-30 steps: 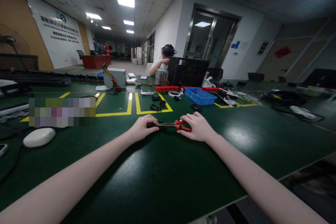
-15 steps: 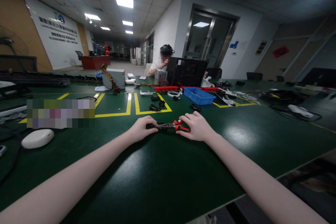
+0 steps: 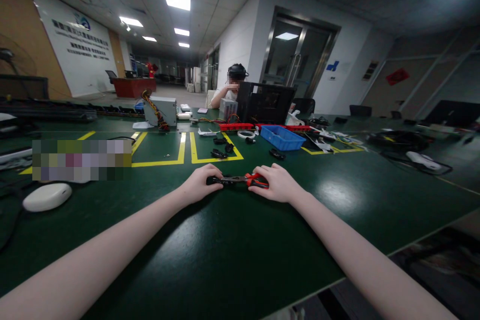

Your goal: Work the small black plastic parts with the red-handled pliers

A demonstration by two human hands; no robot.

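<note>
My right hand [image 3: 276, 183] is closed round the red handles of a pair of needle-nose pliers [image 3: 243, 179] that point left, low over the green table [image 3: 232, 250]. My left hand [image 3: 198, 185] is closed on a small black part [image 3: 213, 180] held at the plier jaws. Both hands rest on or just above the tabletop, about a hand's width apart.
A white oval device [image 3: 47, 196] lies at the left. Beyond the hands are small black parts [image 3: 219, 152] inside yellow floor-tape boxes, a blue bin [image 3: 284, 137], a red strip, a power supply [image 3: 159, 111] and a black computer case [image 3: 264, 102]. A person [image 3: 232, 87] sits behind it.
Both hands with the pliers have stayed together; the view has shifted slightly so everything sits a little lower-left in frame.
</note>
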